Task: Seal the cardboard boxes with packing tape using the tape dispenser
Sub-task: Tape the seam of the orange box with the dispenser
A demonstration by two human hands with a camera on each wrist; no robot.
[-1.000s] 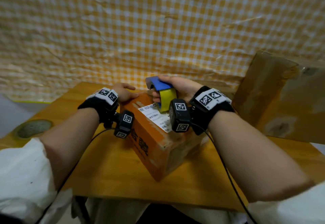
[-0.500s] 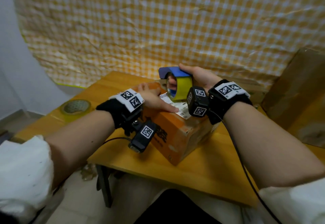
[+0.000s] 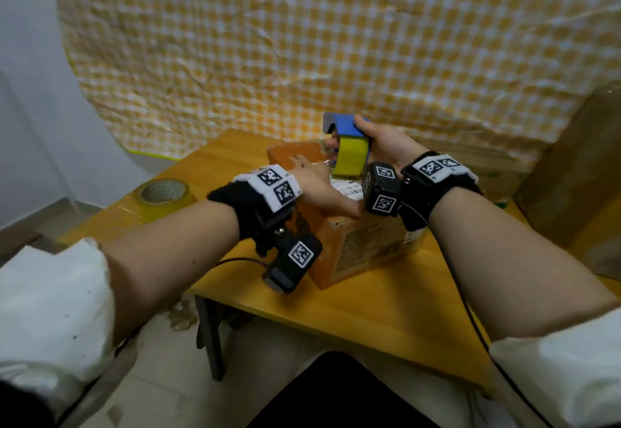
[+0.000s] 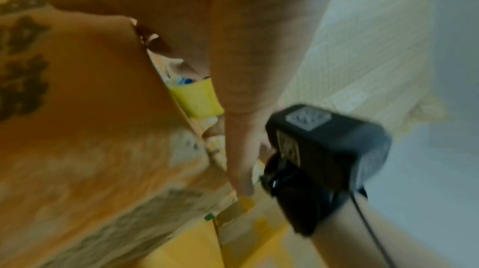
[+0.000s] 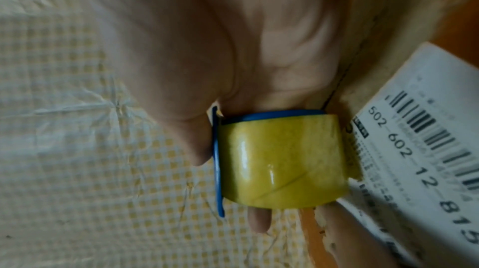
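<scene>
An orange cardboard box point(image 3: 353, 246) with a white shipping label point(image 5: 425, 145) sits on the wooden table point(image 3: 386, 320). My left hand point(image 3: 319, 185) lies flat on the box top, fingers straight, thumb point(image 4: 238, 149) along the box's edge. Just above the far part of the box, my right hand point(image 3: 379, 142) grips the blue tape dispenser point(image 3: 342, 123) loaded with a yellow tape roll point(image 3: 351, 155). In the right wrist view my fingers wrap around the dispenser point(image 5: 217, 159) and the roll point(image 5: 282, 161), next to the label.
A spare roll of yellowish tape point(image 3: 164, 196) lies at the table's left corner. A large brown cardboard box point(image 3: 584, 172) stands at the right. A yellow checked cloth point(image 3: 336, 41) hangs behind the table. The table's near edge is close to my lap.
My left hand has slid from the box's far left corner onto its top, pressing flat. The right hand with the dispenser has lifted slightly. My head has turned left, revealing the spare roll.
</scene>
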